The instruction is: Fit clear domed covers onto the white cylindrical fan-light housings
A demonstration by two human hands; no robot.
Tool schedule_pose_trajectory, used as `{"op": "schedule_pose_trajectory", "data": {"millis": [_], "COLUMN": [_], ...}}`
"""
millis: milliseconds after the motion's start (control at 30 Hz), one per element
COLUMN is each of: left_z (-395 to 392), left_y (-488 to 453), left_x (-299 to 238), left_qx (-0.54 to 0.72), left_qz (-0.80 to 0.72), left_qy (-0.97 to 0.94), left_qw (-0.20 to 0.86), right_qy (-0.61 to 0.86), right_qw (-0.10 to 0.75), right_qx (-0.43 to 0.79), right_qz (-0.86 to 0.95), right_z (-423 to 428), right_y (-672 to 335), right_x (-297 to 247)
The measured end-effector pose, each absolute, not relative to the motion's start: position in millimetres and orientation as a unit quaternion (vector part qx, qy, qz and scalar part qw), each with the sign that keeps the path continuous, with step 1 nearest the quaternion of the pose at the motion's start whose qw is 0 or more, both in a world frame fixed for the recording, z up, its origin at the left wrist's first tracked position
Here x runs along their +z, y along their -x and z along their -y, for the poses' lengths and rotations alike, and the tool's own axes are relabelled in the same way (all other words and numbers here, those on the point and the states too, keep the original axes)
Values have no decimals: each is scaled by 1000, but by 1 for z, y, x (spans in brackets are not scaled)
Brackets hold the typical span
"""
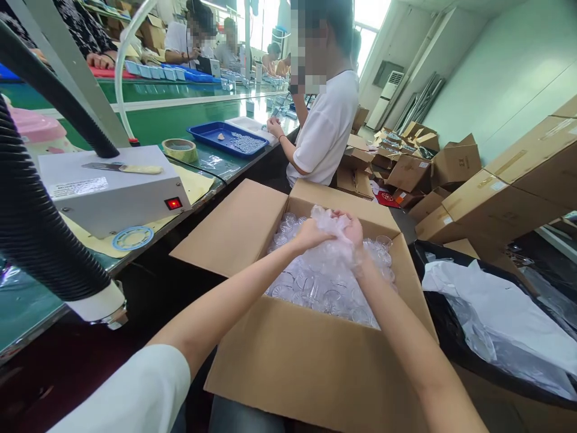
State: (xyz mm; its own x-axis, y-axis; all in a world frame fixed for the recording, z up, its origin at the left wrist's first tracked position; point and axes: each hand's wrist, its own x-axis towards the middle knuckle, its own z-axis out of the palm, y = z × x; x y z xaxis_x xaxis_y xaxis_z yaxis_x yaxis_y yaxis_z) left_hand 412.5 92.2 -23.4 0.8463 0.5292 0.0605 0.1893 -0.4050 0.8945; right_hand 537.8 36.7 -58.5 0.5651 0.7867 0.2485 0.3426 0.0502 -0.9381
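Note:
Both my hands are together over an open cardboard box in front of me. Between them is a crumpled, see-through plastic bag. My left hand is closed on its left side, and my right hand grips it from the right, fingers curled and partly hidden by the plastic. Below, many clear plastic round pieces, cup-like in shape, fill the box. The box's flaps are folded outward.
Left, a bench carries a grey machine with a knife, tape roll and blue tray. A black ribbed hose hangs nearby. A person in white works ahead. Stacked cartons and a black-lined bin stand right.

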Motion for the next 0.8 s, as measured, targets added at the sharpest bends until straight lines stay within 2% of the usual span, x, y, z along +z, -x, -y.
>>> {"op": "schedule_pose_trajectory", "data": {"millis": [233, 400, 567, 667, 800], "left_z": [-134, -157, -118, -99, -100], "left_y": [-372, -352, -364, -378, -387], "left_x": [-53, -56, -81, -94, -104], "left_qx": [150, 79, -53, -89, -107], "left_qz": [-345, -365, -286, -246, -212], "left_qy": [-835, -873, -921, -939, -955], "left_qw": [402, 315, 260, 222, 178], "right_qy": [723, 764, 776, 780, 787], "right_qw": [505, 345, 228, 202, 212], "right_qx": [201, 247, 260, 255, 232], "right_qz": [427, 486, 528, 534, 530], "right_z": [-2, 46, 57, 49, 37], "right_y": [-525, -532, -530, -536, -539], "right_x": [-104, -140, -164, -169, -175]}}
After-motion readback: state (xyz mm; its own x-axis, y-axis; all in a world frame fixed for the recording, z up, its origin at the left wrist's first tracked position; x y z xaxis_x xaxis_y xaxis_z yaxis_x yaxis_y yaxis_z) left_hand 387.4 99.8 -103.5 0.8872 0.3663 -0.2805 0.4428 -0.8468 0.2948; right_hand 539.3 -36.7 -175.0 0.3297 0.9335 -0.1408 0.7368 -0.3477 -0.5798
